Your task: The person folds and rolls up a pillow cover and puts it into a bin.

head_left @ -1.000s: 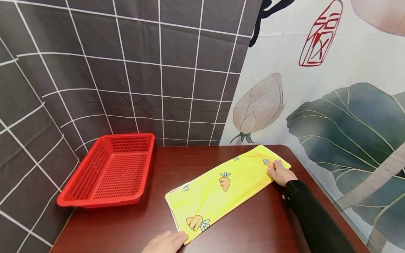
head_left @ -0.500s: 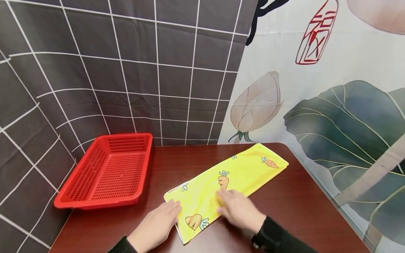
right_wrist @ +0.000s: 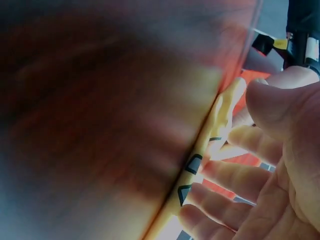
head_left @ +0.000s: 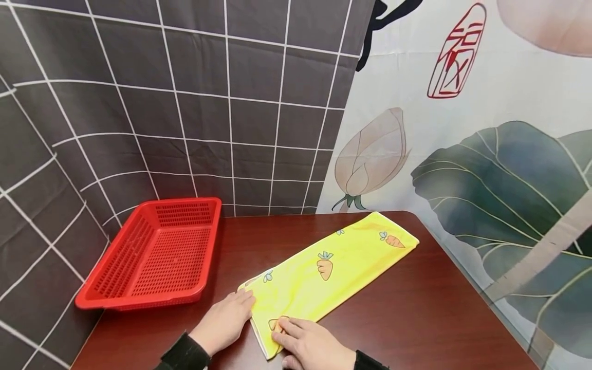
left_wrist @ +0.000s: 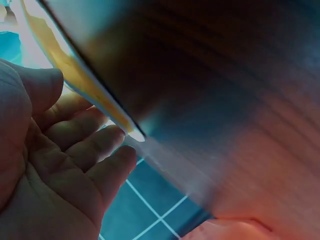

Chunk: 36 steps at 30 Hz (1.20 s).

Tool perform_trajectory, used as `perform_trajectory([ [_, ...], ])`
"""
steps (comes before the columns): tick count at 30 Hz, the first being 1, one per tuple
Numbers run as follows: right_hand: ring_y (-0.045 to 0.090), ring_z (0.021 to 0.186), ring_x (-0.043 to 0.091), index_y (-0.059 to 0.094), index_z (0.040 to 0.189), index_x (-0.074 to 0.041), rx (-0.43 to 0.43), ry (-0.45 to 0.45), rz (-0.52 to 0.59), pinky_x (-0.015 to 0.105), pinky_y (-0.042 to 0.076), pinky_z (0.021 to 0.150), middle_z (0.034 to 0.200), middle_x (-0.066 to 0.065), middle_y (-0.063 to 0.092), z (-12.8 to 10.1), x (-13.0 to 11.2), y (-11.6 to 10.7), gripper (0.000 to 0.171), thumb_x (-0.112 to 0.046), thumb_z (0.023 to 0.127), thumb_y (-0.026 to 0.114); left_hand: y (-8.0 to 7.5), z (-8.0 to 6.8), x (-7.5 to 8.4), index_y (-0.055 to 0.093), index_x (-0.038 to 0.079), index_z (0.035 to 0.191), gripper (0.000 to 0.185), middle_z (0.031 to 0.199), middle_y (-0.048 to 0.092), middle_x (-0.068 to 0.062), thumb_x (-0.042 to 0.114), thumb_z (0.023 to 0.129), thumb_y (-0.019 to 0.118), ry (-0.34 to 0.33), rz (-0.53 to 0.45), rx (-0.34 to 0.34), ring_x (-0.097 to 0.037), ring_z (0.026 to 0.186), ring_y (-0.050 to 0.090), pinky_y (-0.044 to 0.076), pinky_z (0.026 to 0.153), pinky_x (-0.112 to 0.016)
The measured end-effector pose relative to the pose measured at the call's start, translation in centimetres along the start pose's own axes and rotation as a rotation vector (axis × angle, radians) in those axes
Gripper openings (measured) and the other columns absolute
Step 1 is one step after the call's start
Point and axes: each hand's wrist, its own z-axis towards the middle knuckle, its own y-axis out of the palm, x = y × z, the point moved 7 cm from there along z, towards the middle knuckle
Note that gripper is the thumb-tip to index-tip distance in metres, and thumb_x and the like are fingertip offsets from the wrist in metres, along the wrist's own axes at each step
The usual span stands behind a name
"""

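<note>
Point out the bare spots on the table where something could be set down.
Bare wood lies right of the yellow towel out to the table edge, and between the red basket and towel. The near towel end is crowded by left hand and right hand.

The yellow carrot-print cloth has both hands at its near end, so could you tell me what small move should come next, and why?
Probably pinch the near short edge and lift it toward the far end. The yellow cloth lies flat as a long strip on the table; the left hand rests flat at its near corner, and the right hand lies on the other near corner. Neither grips yet.
</note>
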Motion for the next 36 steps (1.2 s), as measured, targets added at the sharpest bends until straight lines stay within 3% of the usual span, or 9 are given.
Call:
perform_trajectory([
  [7, 0.066, 0.134, 0.021, 0.068, 0.143, -0.024, -0.056, -0.031, -0.042, 0.031, 0.052, 0.109, 0.143, 0.011, 0.070, -0.19, -0.12, 0.56, 0.041, -0.042, 0.107, 0.060, 0.17, 0.12, -0.38, 0.071, 0.003, 0.132, 0.035, 0.140, 0.071, -0.013, 0.018, 0.100, 0.070, -0.001, 0.001, 0.017, -0.032, 0.137, 0.065, 0.051, 0.114, -0.053],
  [15, 0.068, 0.130, 0.022, 0.075, 0.133, -0.033, -0.096, -0.037, -0.067, 0.028, 0.053, 0.105, 0.143, 0.012, 0.069, -0.21, -0.21, 0.69, 0.032, -0.044, 0.104, 0.065, 0.49, 0.35, -0.64, 0.071, 0.002, 0.133, 0.046, 0.142, 0.070, -0.013, 0.032, 0.098, 0.073, -0.027, -0.046, 0.000, -0.032, 0.138, 0.064, 0.050, 0.115, -0.052],
  [29, 0.071, 0.122, 0.019, 0.076, 0.131, -0.035, -0.035, -0.054, -0.094, 0.026, 0.056, 0.095, 0.137, 0.005, 0.073, -0.75, -0.17, 0.27, 0.030, -0.043, 0.103, 0.068, 0.07, -0.06, -0.59, 0.072, 0.003, 0.132, 0.050, 0.141, 0.070, -0.013, 0.036, 0.094, 0.077, -0.005, -0.029, 0.041, -0.031, 0.136, 0.065, 0.053, 0.111, -0.052],
  [36, 0.072, 0.125, 0.019, 0.075, 0.133, -0.034, -0.072, -0.047, -0.062, 0.029, 0.057, 0.098, 0.139, 0.009, 0.073, -1.01, 0.02, 0.68, 0.032, -0.043, 0.105, 0.064, 0.05, -0.38, -0.48, 0.071, 0.002, 0.133, 0.050, 0.141, 0.070, -0.015, 0.035, 0.095, 0.077, -0.034, -0.060, 0.019, -0.033, 0.136, 0.065, 0.052, 0.112, -0.054],
])
